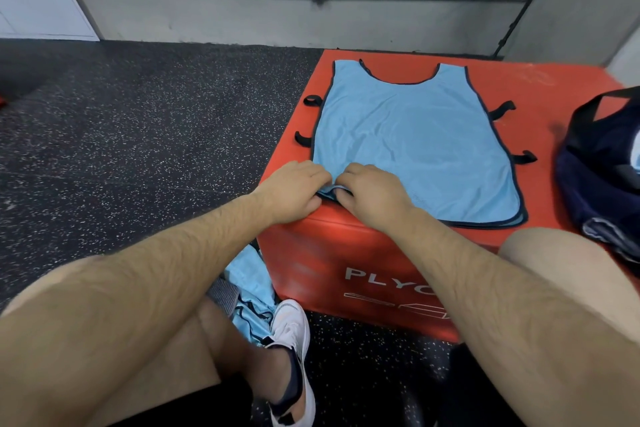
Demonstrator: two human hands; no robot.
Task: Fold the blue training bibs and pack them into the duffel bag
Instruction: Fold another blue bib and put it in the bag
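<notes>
A light blue training bib [415, 146] lies spread flat on top of a red plyo box [554, 107], its neck opening toward the wall and its dark-trimmed hem toward the person. Four short black straps stick out from its sides, two on each. At the near left corner of the bib, both hands meet: the left hand [294, 191] and the right hand [375, 196] each have fingers curled onto the hem, pinching up a small bunch of fabric between them (the knuckles nearly touch). Both forearms reach in from the bottom of the view.

A navy duffel bag [602, 177] sits on the right part of the box top, just beside the bib, partly cut off by the frame edge. Below the box's left face, a heap of more blue bibs [251, 291] lies on the dark speckled floor [138, 121], next to a white shoe [292, 333]. A grey wall [311, 17] stands behind the box.
</notes>
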